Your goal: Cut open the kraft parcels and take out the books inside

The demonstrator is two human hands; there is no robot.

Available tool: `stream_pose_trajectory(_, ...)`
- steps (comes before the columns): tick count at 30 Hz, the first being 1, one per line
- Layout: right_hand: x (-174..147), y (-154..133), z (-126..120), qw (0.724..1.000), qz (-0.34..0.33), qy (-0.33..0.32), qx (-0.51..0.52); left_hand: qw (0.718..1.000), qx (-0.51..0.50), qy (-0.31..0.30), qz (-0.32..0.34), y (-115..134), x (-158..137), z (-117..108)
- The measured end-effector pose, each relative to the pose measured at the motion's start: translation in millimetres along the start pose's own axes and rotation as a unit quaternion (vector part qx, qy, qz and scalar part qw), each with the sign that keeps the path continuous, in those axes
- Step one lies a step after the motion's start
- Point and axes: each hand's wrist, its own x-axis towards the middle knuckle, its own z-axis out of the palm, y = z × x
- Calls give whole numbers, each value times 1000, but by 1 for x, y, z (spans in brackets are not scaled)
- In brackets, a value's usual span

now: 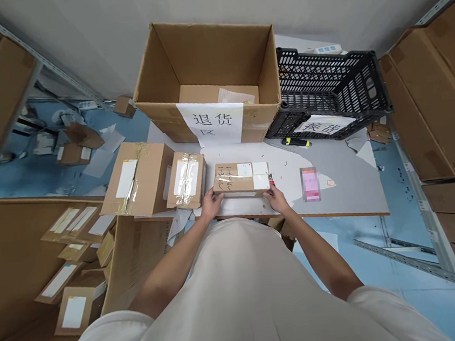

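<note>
Desk edge (346, 214): near my cardboard box (234, 179), room to the right.
Left hand (210, 205): gripping its left corner.
Right hand (276, 200): gripping its right.

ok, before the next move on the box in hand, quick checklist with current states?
1. Left hand on the box: ok, at its near left corner.
2. Right hand on the box: ok, at its near right corner.
3. Red item by the right hand safe: cannot tell, mostly hidden.
4. Box resting fully on the table: cannot tell from this angle.
5. Big open carton empty: not ok, a clear bag lies inside.
6. Labels on the box facing up: ok, white ones toward its right end.
</note>
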Motion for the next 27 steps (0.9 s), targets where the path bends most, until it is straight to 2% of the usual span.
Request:
stream_pose_trajectory(4,4,-7,-8,997,-27,42,-56,998,52,25,38,20,-3,-3)
stream_pose_trajectory(8,18,-13,-5,992,-19,75,-104,997,61,53,20,27,2,1)
stream_pose_trajectory(11,30,-13,2,990,-5,76,-120,997,43,69,-6,23,8,4)
stream_pose_trajectory(17,41,-10,6,990,8,62,-125,996,37,79,-15,18,14,4)
stream_pose_trajectory(23,25,-5,2,993,13,60,-98,995,-40,83,-36,7,2,1)
stream_pose_trajectory(27,7,10,4,998,12,43,-37,995,-65,54,-43,-7,-8,0)
